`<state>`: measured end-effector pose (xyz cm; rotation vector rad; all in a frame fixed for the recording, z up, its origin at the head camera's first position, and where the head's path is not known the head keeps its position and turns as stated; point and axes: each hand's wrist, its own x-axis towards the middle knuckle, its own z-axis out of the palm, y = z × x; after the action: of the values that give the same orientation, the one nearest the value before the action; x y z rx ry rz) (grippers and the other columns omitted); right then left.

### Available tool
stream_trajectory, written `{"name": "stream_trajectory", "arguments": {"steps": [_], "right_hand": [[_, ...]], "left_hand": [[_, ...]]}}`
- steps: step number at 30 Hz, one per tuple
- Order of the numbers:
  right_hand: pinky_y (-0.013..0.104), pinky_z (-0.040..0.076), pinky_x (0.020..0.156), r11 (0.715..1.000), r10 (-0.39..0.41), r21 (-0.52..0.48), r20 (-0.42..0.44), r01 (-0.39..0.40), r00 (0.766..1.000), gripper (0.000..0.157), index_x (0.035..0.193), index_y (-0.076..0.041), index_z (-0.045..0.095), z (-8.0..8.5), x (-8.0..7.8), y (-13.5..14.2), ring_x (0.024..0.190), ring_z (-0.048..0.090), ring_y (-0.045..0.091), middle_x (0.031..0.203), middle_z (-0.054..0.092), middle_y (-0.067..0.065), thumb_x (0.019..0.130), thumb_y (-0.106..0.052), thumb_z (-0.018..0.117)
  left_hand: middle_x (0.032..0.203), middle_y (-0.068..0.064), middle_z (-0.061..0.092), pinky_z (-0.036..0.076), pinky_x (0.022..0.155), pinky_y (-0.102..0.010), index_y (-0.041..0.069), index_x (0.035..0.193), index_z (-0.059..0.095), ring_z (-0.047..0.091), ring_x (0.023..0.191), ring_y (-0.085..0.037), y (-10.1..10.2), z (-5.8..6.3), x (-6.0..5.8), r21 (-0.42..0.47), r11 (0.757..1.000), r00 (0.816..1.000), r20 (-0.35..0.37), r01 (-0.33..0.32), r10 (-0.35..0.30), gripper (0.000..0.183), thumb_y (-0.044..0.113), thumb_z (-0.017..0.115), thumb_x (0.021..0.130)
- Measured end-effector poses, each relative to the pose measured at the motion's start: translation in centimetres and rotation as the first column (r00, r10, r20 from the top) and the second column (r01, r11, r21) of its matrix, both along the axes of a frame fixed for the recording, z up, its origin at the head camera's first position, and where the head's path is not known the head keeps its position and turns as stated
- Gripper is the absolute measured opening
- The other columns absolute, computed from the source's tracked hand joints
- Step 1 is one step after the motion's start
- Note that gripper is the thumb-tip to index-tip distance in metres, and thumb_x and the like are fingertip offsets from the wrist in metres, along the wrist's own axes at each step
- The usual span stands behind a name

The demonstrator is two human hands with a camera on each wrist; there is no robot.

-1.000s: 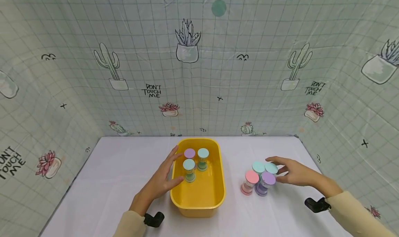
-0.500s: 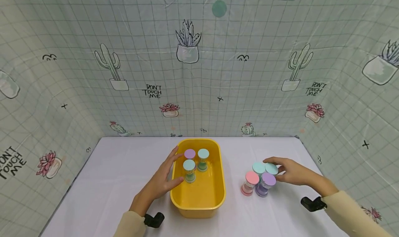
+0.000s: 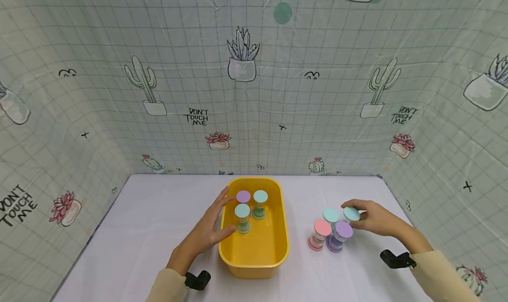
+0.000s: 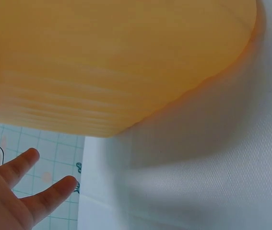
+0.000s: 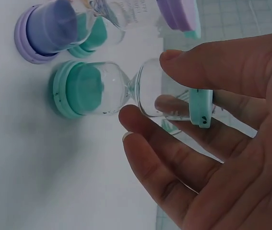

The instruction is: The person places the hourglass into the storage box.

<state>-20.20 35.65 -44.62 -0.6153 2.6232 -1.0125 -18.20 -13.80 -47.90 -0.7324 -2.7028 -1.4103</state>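
Note:
At the right, my right hand (image 3: 375,217) pinches a mint-green sand timer (image 3: 351,214) between thumb and fingers around its upper glass bulb. The right wrist view shows that timer's green sand (image 5: 84,89) in the lower bulb; whether its base touches the table, I cannot tell. Close by stand a second mint timer (image 3: 330,215), a pink timer (image 3: 322,228) and a purple timer (image 3: 343,230). My left hand (image 3: 204,229) rests at the left rim of a yellow bin (image 3: 254,265), its fingers spread and thumb over the edge. In the left wrist view the bin's wall (image 4: 116,62) fills the upper part.
Inside the bin, toward its far end, stand a purple-topped timer (image 3: 243,196) and two mint-topped timers, one farther back (image 3: 260,197) and one nearer (image 3: 242,211). The white table (image 3: 158,205) ends at a patterned cloth backdrop (image 3: 262,95) on three sides.
My right hand has closed in on the mint timer and now holds it. That timer has shifted slightly right, apart from the other mint one. The left hand stays at the bin.

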Motion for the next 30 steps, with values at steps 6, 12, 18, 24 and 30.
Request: {"name": "stream_trajectory", "arguments": {"steps": [6, 12, 18, 24, 30], "right_hand": [[0.025, 0.058, 0.075, 0.993, -0.121, -0.008, -0.019, 0.121, 0.992, 0.053, 0.137, 0.002, 0.057, 0.6, 0.7, 0.7, 0.098, 0.074, 0.026, 0.132, 0.060, 0.031, 0.091, -0.015, 0.077], [0.025, 0.056, 0.069, 0.974, -0.219, 0.037, -0.104, 0.223, 0.970, 0.053, 0.138, -0.001, 0.058, 2.8, 1.6, 1.1, 0.091, 0.073, 0.015, 0.128, 0.064, 0.026, 0.093, -0.021, 0.076], [0.028, 0.057, 0.069, 0.952, -0.290, 0.054, -0.149, 0.301, 0.945, 0.057, 0.142, -0.001, 0.055, 5.5, 2.4, 1.0, 0.092, 0.073, 0.015, 0.130, 0.064, 0.027, 0.096, -0.028, 0.074], [0.029, 0.056, 0.072, 0.934, -0.338, 0.038, -0.226, 0.355, 0.914, 0.060, 0.145, -0.004, 0.054, 8.0, 2.4, -0.4, 0.103, 0.074, 0.034, 0.128, 0.066, 0.023, 0.096, -0.033, 0.073], [0.029, 0.054, 0.074, 0.933, -0.344, 0.006, -0.272, 0.359, 0.899, 0.060, 0.145, -0.010, 0.056, 10.3, 2.2, -3.3, 0.106, 0.073, 0.036, 0.128, 0.068, 0.018, 0.096, -0.039, 0.073]], "left_hand": [[0.175, -0.001, 0.010, 0.024, 0.118, -0.074, 0.017, 0.156, 0.041, 0.018, 0.159, -0.037, 0.2, -0.1, 0.0, 0.011, 1.000, 1.000, 0.012, -0.001, 0.001, 0.078, 0.050, 0.064, 0.090], [0.175, 0.000, 0.010, 0.023, 0.118, -0.074, 0.018, 0.156, 0.041, 0.018, 0.159, -0.036, 0.3, -0.2, 0.1, 0.016, 1.000, 1.000, 0.012, 0.000, 0.000, 0.077, 0.050, 0.064, 0.090], [0.175, -0.001, 0.011, 0.023, 0.118, -0.073, 0.014, 0.156, 0.041, 0.018, 0.159, -0.037, 0.2, -0.1, 0.1, 0.018, 1.000, 1.000, 0.008, 0.006, -0.006, 0.078, 0.050, 0.065, 0.090], [0.175, 0.000, 0.010, 0.022, 0.119, -0.073, 0.013, 0.155, 0.042, 0.017, 0.159, -0.036, 0.1, 0.0, 0.1, 0.029, 1.000, 1.000, 0.007, -0.006, 0.006, 0.077, 0.048, 0.065, 0.090], [0.175, -0.001, 0.010, 0.023, 0.118, -0.073, 0.018, 0.155, 0.042, 0.017, 0.159, -0.036, 0.2, 0.0, 0.0, 0.023, 1.000, 1.000, 0.006, -0.007, 0.007, 0.075, 0.049, 0.065, 0.090]]}}
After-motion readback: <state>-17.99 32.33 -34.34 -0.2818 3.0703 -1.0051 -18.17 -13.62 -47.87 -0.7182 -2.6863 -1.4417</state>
